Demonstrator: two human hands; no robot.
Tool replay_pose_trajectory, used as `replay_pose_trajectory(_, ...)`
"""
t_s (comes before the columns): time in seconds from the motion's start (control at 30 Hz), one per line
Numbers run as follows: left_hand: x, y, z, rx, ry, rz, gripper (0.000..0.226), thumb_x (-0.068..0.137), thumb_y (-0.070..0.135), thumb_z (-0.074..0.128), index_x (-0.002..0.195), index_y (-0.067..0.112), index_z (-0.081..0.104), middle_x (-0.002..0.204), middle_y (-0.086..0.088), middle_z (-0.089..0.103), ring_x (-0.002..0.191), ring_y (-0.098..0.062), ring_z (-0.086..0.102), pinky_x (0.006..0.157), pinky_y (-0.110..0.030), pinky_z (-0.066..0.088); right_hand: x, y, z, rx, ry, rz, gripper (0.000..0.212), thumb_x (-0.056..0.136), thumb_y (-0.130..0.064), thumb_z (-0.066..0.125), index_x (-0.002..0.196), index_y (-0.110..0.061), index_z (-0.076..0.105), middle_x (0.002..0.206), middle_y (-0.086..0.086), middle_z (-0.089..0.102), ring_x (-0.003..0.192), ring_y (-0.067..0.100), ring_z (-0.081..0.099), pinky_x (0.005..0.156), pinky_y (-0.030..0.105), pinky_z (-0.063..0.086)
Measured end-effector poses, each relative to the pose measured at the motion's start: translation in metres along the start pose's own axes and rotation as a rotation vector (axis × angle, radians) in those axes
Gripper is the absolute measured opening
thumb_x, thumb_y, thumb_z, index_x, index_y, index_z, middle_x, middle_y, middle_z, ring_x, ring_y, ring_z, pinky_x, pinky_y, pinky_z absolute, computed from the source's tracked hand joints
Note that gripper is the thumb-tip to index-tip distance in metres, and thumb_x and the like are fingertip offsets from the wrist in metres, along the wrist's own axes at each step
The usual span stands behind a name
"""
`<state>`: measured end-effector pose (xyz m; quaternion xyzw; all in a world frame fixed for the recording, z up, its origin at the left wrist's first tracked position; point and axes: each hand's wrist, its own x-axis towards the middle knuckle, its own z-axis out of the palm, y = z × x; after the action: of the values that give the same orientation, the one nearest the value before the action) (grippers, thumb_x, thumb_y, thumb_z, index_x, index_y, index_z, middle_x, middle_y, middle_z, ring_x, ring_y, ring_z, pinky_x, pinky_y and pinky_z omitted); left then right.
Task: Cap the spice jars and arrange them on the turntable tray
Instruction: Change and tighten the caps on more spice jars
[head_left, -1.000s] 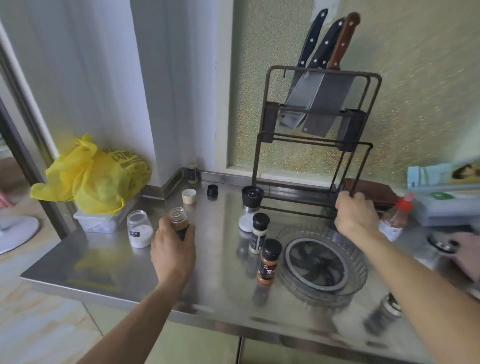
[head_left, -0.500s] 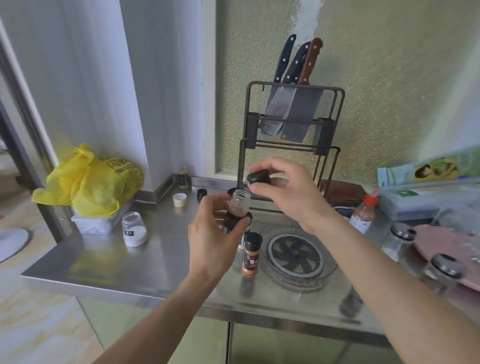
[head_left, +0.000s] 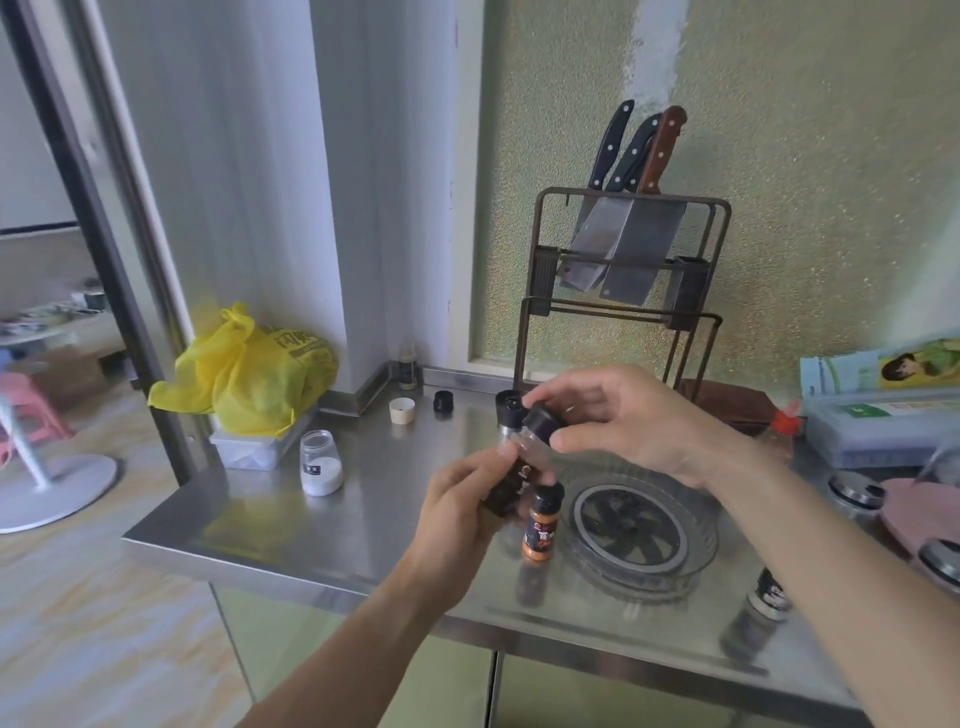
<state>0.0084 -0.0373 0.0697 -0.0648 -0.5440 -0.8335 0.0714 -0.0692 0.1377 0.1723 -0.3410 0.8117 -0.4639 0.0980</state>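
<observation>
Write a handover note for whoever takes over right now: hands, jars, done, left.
Left hand: grips the dark jar, tilted, above the counter.
Right hand: pinches the black cap at the jar's mouth; whether it is seated cannot be told.
Turntable tray: holds no jars.
Orange jar: capped, upright beside the tray's left rim.
White-powder jar: uncapped, left on the counter. A white lid and a small black lid lie loose at the back.
Done: orange jar capped.
Left: finish this cap, cap the white-powder jar, move the jars onto the tray.
</observation>
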Motion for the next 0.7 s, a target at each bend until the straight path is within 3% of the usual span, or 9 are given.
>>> replay_pose_trajectory(0.1,-0.005,-0.003,-0.002,-0.1,-0.009,-0.051,0.03,0.097,0.031,0.059,0.099,0.005,0.076,0.09,-0.022,0.07,0.058,-0.018,0.048,0.054,-0.022,0.039,0.004,0.0,0.004,-0.05,-0.04,0.042,0.029,0.081,-0.01,0.085,0.108,-0.017,0.079,0.103,0.004,0.081,0.1,0.02,0.077,0.105,0.041,0.054)
replay_pose_trajectory(0.27,-0.009,-0.016,-0.021,-0.074,0.079,-0.017,0.032,0.082,0.022,0.082,0.106,0.003,0.075,0.097,-0.021,0.069,0.066,-0.019,0.051,0.064,-0.026,0.048,0.009,-0.002,0.017,-0.263,-0.083,0.14,0.028,0.084,-0.045,0.08,0.096,-0.02,0.079,0.086,0.001,0.081,0.08,0.018,0.079,0.089,0.042,0.062)
replay_pose_trajectory(0.33,-0.01,-0.018,-0.027,-0.109,0.122,-0.029,0.026,0.079,0.016,0.082,0.103,0.006,0.076,0.095,-0.02,0.068,0.067,-0.02,0.051,0.066,-0.026,0.049,0.008,-0.006,0.018,-0.27,-0.142,0.088,0.031,0.083,-0.036,0.084,0.111,-0.027,0.073,0.103,-0.002,0.078,0.087,0.012,0.076,0.091,0.036,0.06)
replay_pose_trajectory(0.4,-0.01,-0.018,-0.032,-0.127,0.134,-0.037,0.024,0.077,0.013,0.081,0.1,0.008,0.077,0.091,-0.018,0.068,0.066,-0.021,0.052,0.066,-0.027,0.049,0.01,-0.009,0.019,-0.201,-0.163,0.089,0.033,0.086,-0.016,0.082,0.116,-0.022,0.07,0.105,0.002,0.077,0.084,0.013,0.076,0.084,0.027,0.06)
replay_pose_trajectory(0.47,-0.012,-0.018,-0.035,-0.119,0.129,-0.035,0.023,0.077,0.011,0.081,0.1,0.008,0.076,0.086,-0.015,0.067,0.064,-0.021,0.052,0.067,-0.028,0.048,0.015,-0.009,0.023,-0.231,-0.147,0.13,0.02,0.089,-0.027,0.079,0.105,-0.015,0.074,0.089,0.005,0.081,0.078,0.019,0.079,0.079,0.031,0.063)
replay_pose_trajectory(0.53,-0.013,-0.018,-0.038,-0.114,0.136,-0.035,0.027,0.077,0.012,0.081,0.102,0.007,0.075,0.086,-0.015,0.066,0.063,-0.02,0.051,0.069,-0.029,0.047,0.017,-0.009,0.027,-0.28,-0.158,0.142,0.031,0.086,-0.044,0.079,0.102,-0.018,0.076,0.087,0.003,0.081,0.078,0.019,0.079,0.083,0.037,0.064)
replay_pose_trajectory(0.63,-0.013,-0.017,-0.042,-0.132,0.157,-0.037,0.035,0.072,0.015,0.086,0.104,0.007,0.073,0.088,-0.018,0.065,0.062,-0.02,0.05,0.069,-0.029,0.047,0.019,-0.011,0.031,-0.256,-0.172,0.098,0.036,0.084,-0.029,0.084,0.116,-0.021,0.069,0.098,0.003,0.078,0.079,0.016,0.077,0.081,0.034,0.063)
replay_pose_trajectory(0.7,-0.013,-0.018,-0.045,-0.121,0.148,-0.034,0.046,0.066,0.02,0.09,0.107,0.005,0.072,0.088,-0.017,0.064,0.062,-0.02,0.051,0.069,-0.029,0.048,0.02,-0.014,0.031,-0.284,-0.18,0.122,0.029,0.089,-0.037,0.078,0.108,-0.016,0.073,0.088,0.006,0.08,0.074,0.017,0.078,0.074,0.03,0.063)
